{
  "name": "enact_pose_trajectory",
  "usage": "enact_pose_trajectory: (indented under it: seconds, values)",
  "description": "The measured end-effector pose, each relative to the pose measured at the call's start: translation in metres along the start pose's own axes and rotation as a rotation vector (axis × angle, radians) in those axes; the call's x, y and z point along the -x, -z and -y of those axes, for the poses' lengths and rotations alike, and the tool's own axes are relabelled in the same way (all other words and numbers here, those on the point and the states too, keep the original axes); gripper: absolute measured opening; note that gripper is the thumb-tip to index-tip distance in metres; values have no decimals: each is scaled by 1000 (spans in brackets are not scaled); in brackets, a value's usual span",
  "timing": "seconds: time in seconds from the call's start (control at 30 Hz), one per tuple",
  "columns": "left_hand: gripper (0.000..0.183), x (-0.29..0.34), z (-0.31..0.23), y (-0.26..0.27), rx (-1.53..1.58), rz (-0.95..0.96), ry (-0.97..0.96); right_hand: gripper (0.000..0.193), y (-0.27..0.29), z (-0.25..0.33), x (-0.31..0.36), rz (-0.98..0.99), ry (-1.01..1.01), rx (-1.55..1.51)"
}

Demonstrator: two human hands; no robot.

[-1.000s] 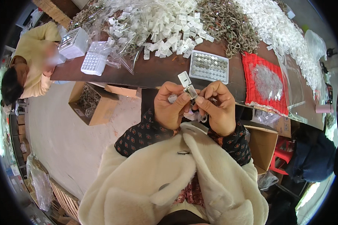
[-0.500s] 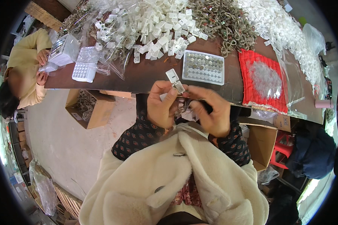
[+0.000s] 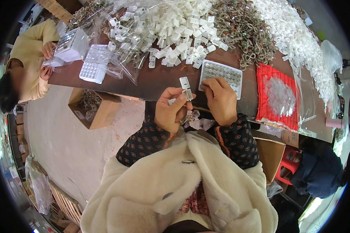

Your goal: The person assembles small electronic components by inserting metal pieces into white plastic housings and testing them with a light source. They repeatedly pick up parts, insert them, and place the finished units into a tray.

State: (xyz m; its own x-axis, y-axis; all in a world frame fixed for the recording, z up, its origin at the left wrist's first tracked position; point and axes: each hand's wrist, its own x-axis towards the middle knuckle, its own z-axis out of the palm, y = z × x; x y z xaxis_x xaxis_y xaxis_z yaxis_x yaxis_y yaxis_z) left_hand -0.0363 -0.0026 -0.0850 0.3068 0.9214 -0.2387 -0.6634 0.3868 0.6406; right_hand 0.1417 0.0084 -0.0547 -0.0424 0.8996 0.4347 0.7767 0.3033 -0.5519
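My left hand pinches a small white plastic clip upright at the near edge of the brown table. Beside it my right hand has its fingertips closed at the clip's right side; whether a small part is between them is hidden. Just beyond my right hand lies a white tray filled with rows of small round metal pieces. Some loose small parts rest in my lap between the two hands.
A heap of white plastic clips and a pile of metal springs cover the far table. A red mat with a clear bag lies right. Another person sits at left handling trays. A cardboard box stands below.
Both hands have moved up toward the table edge. My right hand has shifted from the clip's lower side to beside the metal-piece tray.
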Motion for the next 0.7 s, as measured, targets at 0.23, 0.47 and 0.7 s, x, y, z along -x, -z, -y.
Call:
enact_pose_trajectory:
  seconds: [0.23, 0.47, 0.7]
  values:
    - [9, 1, -6, -5, -36, -16, 17, 18, 4, 1, -7, -12, -101, -90]
    - [8, 2, -9, -8, -4, 9, 23, 17, 1, 0, -14, 87, 9, 75]
    - [12, 4, -4, -9, 86, -6, -8, 17, 23, 33, -7, -1, -21, -249]
